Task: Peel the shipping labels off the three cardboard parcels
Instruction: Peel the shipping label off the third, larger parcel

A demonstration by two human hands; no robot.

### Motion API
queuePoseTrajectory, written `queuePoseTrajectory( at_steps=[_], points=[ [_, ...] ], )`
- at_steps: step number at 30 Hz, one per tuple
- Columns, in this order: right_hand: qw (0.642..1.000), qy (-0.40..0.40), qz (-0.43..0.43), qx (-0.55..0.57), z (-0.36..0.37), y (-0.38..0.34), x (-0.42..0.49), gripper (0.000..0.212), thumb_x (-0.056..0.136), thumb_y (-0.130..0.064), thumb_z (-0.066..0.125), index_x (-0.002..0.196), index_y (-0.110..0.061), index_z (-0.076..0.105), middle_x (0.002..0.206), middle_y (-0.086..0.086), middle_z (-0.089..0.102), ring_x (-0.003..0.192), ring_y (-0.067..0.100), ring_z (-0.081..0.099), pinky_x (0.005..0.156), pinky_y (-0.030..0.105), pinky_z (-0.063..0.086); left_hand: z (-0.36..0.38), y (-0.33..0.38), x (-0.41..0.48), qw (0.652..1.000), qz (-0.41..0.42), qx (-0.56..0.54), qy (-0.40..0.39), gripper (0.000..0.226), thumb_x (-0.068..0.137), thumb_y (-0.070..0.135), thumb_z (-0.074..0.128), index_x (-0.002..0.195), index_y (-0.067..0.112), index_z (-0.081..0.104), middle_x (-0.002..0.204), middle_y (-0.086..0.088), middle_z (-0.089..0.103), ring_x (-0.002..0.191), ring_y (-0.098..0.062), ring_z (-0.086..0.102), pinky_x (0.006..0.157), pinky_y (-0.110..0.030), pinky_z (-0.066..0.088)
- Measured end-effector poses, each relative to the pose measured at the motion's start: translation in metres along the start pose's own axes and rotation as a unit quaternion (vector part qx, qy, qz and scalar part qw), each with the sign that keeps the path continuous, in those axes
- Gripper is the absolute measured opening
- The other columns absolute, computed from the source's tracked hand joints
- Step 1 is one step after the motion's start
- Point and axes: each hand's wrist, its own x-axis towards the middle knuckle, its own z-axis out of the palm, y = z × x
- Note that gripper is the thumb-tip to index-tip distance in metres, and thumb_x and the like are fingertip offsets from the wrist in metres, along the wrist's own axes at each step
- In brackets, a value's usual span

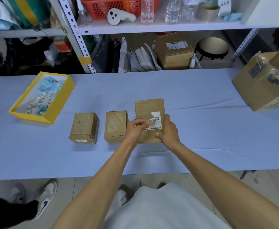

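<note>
Three cardboard parcels stand in a row on the blue table. The left parcel (84,127) has a bare top and a small white sticker on its front face. Pale residue marks the top of the middle parcel (116,125). The right parcel (149,109) is flat and taller, and it carries a white shipping label (157,120) with a barcode. My left hand (135,129) pinches the label's lifted, curled corner. My right hand (168,130) grips the parcel's right edge and near side.
A yellow tray (25,113) with crumpled paper scraps lies at the left. A large taped carton (264,83) sits at the table's right end. Shelving behind holds bottles, a red basket and more parcels. Another person's shoes (44,197) stand on the floor at the lower left.
</note>
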Motion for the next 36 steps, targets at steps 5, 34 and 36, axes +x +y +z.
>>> queuePoseTrajectory(
  at_steps=[5, 34, 36],
  points=[
    [1.000, -0.002, 0.002, -0.004, -0.001, -0.001, 0.001, 0.061, 0.069, -0.006, 0.073, 0.117, -0.014, 0.036, 0.111, 0.012, 0.058, 0.094, 0.031, 0.058, 0.072, 0.039, 0.054, -0.001, -0.002, 0.001, 1.000, 0.016, 0.009, 0.009, 0.012, 0.083, 0.009, 0.072, 0.075, 0.013, 0.064, 0.072, 0.003, 0.058, 0.075, -0.012, 0.057, 0.067, -0.017, 0.043],
    [1.000, -0.020, 0.011, -0.008, -0.008, -0.007, 0.003, 0.060, 0.071, -0.006, 0.074, 0.119, -0.012, 0.039, 0.109, 0.012, 0.060, 0.096, 0.030, 0.058, 0.076, 0.040, 0.053, 0.011, -0.003, 0.010, 0.987, 0.015, 0.093, 0.133, 0.009, 0.083, 0.021, 0.072, 0.082, 0.012, 0.073, 0.076, 0.011, 0.065, 0.074, -0.004, 0.060, 0.075, -0.023, 0.049],
    [1.000, -0.020, 0.012, -0.010, -0.009, -0.007, 0.003, 0.059, 0.072, -0.005, 0.074, 0.119, -0.011, 0.038, 0.110, 0.012, 0.060, 0.096, 0.031, 0.059, 0.076, 0.040, 0.053, 0.013, -0.003, 0.011, 0.989, 0.006, 0.083, 0.125, 0.009, 0.083, 0.021, 0.072, 0.080, 0.012, 0.072, 0.074, 0.012, 0.065, 0.071, 0.000, 0.058, 0.068, -0.017, 0.045]
  ],
)
